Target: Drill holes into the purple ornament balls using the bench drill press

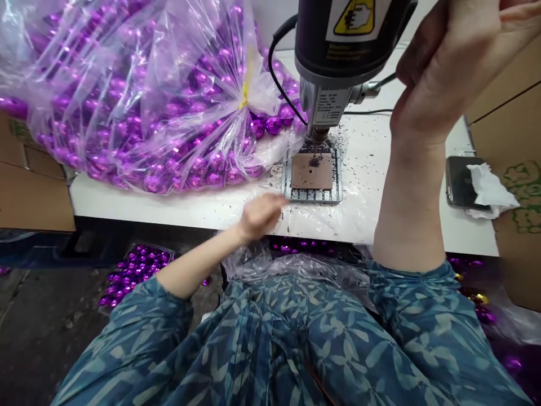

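A bench drill press [338, 51] stands over a small metal base plate [313, 194] that carries a brown pad sprinkled with dark shavings. My left hand [260, 214] hovers at the table's front edge just left of the plate, blurred, with fingers curled; what they hold is hidden. My right hand [448, 62] is raised high at the right of the machine's head, fingers wrapped round something out of sight, perhaps its lever. A big clear plastic bag of shiny purple balls [139, 96] lies on the white table [169, 206] at the left.
A phone [459, 183] with a crumpled white tissue [490, 189] lies at the table's right. Cardboard boxes [515, 169] stand on both sides. More purple balls [135, 270] lie in bags on the floor and on my lap. A black cable [279, 79] runs behind the drill.
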